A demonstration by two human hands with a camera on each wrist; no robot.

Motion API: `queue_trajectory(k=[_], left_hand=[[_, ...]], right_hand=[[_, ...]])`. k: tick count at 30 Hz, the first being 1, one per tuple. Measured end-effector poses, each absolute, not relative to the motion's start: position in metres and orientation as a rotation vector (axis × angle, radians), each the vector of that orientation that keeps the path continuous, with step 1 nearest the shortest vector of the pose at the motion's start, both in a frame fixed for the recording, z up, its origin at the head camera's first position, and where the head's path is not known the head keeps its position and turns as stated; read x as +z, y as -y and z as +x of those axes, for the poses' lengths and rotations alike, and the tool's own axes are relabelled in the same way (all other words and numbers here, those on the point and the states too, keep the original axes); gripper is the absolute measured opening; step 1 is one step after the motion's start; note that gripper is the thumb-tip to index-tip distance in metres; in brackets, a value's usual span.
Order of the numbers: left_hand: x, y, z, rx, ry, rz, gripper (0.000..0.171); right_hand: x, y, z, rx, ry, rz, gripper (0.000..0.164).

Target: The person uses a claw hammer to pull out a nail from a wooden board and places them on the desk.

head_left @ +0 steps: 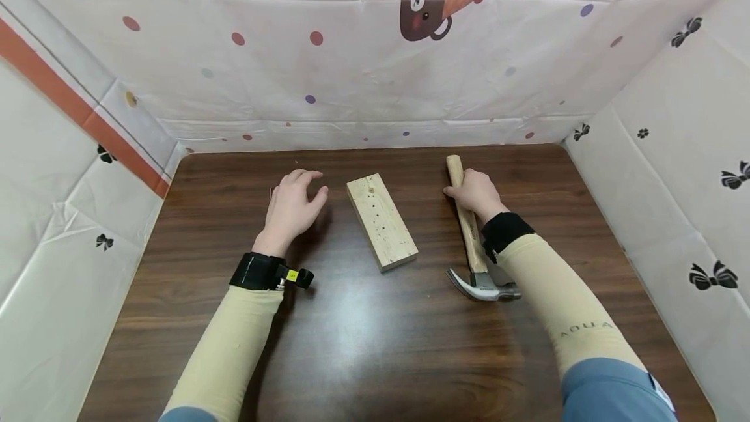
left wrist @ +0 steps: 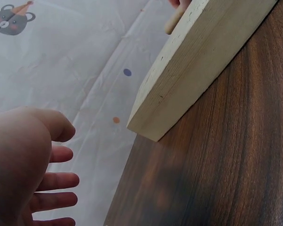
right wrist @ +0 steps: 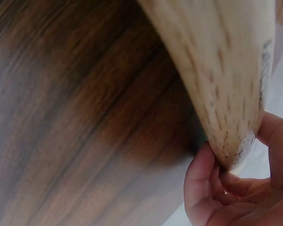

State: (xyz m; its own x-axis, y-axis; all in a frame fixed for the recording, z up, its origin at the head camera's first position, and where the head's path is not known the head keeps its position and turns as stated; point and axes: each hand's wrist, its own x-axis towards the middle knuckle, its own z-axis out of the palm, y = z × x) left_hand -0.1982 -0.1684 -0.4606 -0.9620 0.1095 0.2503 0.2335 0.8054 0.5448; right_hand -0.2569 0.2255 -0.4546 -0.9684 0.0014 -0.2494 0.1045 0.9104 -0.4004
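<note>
My right hand [head_left: 476,194] grips the wooden handle of a claw hammer [head_left: 471,233] near its far end. The steel head lies toward me, its claw pointing left. In the right wrist view, the thumb and curled fingers [right wrist: 200,186] close round the pale handle [right wrist: 221,84]. A rectangular wooden block [head_left: 382,221] lies on the table between the hands, with a row of small dark holes along its top. To the left of this block, my left hand [head_left: 291,208] hovers with nothing in it. Its fingers are loosely spread in the left wrist view, apart from the block [left wrist: 198,70].
The brown wood-grain table [head_left: 351,357] carries the block and the hammer. White printed sheeting [head_left: 351,77] rises behind the table's far edge, with more sheeting [head_left: 680,181] along the right side and on the left.
</note>
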Motion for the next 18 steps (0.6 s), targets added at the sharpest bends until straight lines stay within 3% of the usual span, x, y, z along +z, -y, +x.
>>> queue_trajectory(k=[18], left_hand=[[-0.4647, 0.1666, -0.2034, -0.878, 2.804, -0.265, 0.04]], right_hand=[[-0.4621, -0.221, -0.2507, -0.632, -2.752, 0.155, 0.07]])
